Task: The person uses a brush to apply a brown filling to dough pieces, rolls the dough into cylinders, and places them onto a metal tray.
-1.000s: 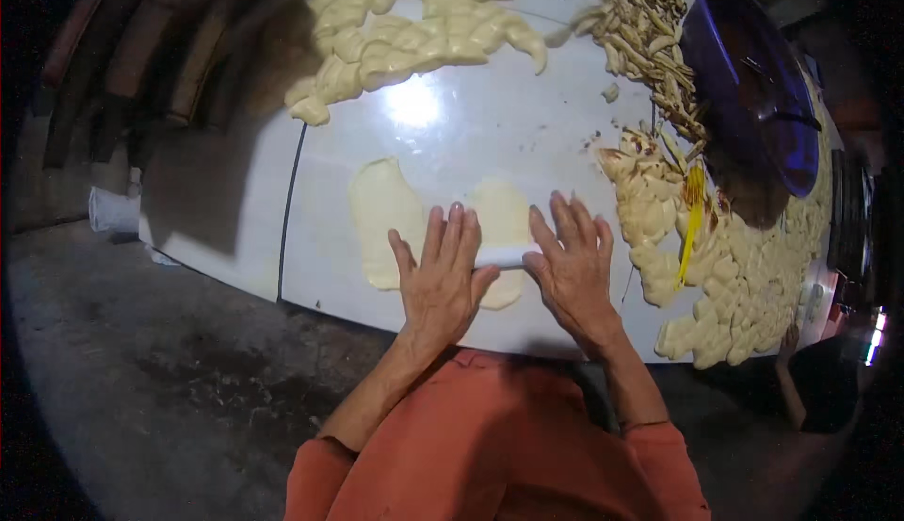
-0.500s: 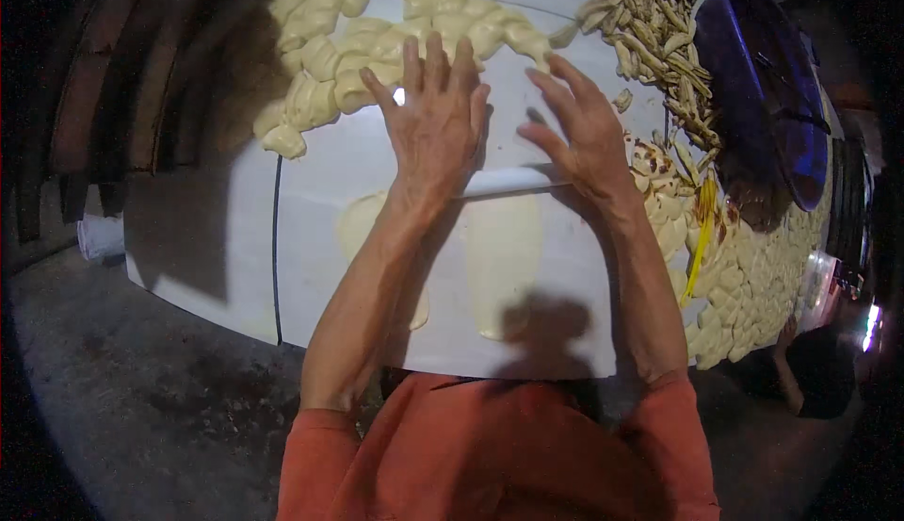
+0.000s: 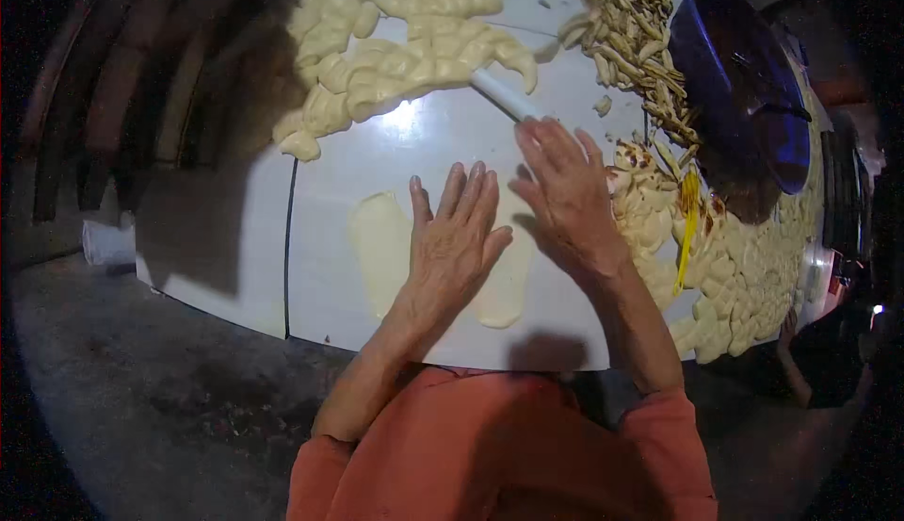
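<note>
Two flattened, pale cream sheets, dough-like, lie on the white table (image 3: 565, 333) in front of me. My left hand (image 3: 454, 238) is palm down with fingers spread, reaching over the gap between the left sheet (image 3: 377, 252) and the right sheet (image 3: 504, 295). Beyond it, a smooth white roller (image 3: 504, 94) lies slanted, its far end against a mass of plump cream pieces (image 3: 405, 73). My right hand (image 3: 570, 191) has its fingers stretched out at the roller's near end, not wrapped round it. Whether the fingertips touch it is hard to tell.
On the right sit a pile of brownish finger-shaped pieces (image 3: 631, 40), a deep blue tub (image 3: 739, 78), yellow strips (image 3: 689, 229) and many flat cream pieces (image 3: 744, 285). Another person's arm (image 3: 796, 370) shows at the far right. The table's front edge is close to my body.
The roller has gone from lying crosswise beyond the sheets to slanting away against the cream pieces. My left hand has drawn back toward me, over the sheets; my right hand has come back a little.
</note>
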The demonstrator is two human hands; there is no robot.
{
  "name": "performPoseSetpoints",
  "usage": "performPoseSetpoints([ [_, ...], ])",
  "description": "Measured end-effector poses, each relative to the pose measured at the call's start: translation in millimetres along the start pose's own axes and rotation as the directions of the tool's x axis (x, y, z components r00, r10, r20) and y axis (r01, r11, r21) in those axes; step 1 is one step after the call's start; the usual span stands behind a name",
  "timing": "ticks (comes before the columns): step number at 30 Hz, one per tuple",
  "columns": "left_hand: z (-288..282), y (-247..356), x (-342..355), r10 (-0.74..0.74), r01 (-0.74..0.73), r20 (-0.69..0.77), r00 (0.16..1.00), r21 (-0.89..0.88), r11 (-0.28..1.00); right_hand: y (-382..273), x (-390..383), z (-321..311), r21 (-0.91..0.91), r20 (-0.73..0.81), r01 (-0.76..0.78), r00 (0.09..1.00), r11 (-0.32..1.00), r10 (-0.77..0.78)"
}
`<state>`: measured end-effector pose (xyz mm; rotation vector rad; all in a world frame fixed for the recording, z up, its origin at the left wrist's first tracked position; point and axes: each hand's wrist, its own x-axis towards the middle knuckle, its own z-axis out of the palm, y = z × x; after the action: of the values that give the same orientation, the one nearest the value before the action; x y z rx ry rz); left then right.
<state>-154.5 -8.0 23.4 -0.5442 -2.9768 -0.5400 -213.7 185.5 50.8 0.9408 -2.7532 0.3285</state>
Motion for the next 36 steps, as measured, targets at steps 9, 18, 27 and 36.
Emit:
performPoseSetpoints([
  [9, -12, 5, -30, -0.067, 0.06, 0.092, 0.993, 0.08, 0.995, -20, -61, 4, 0.145, 0.247, -0.117, 0.966, 0.983, 0.078],
  [18, -6, 48, -128, -0.003, -0.008, 0.297, 0.955, 0.035, 0.999, -77, -157, -10, 0.286, 0.41, -0.062, 0.91, 0.956, -0.064],
  [27, 10, 48, -151, 0.024, -0.055, 0.275, 0.961, 0.103, 0.993, -42, -162, -26, 0.314, 0.158, -0.204, 0.974, 0.927, 0.161],
  [36, 23, 59, -139, 0.163, -0.186, 0.175, 0.971, 0.127, 0.974, 85, -189, -43, -0.142, -0.214, -0.796, 0.605, 0.589, 0.767],
])
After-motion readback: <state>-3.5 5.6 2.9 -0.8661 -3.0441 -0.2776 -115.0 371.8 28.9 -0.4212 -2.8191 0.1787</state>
